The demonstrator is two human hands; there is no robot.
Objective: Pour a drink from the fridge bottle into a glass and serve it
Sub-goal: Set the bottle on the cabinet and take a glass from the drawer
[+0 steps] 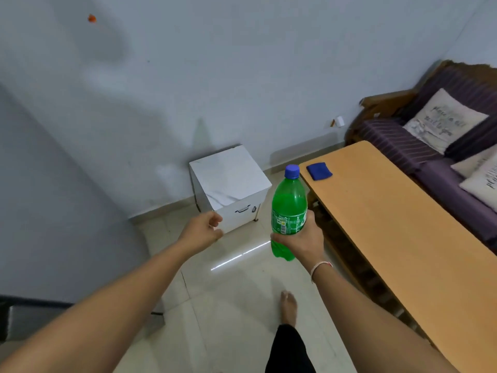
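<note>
My right hand [300, 242] grips a green plastic bottle [289, 203] around its lower half and holds it upright over the floor. The bottle has a blue cap, a green label and liquid up to about its shoulder. My left hand [204, 230] hangs in the air to the left of the bottle with loosely curled fingers and holds nothing. No glass is in view.
A long wooden table [403, 224] runs along the right, with a blue cloth [319, 171] near its far end. Behind it stands a purple sofa [419, 141] with cushions. A small white cabinet [231, 184] sits by the wall ahead. My bare foot [288, 308] is on the tiled floor.
</note>
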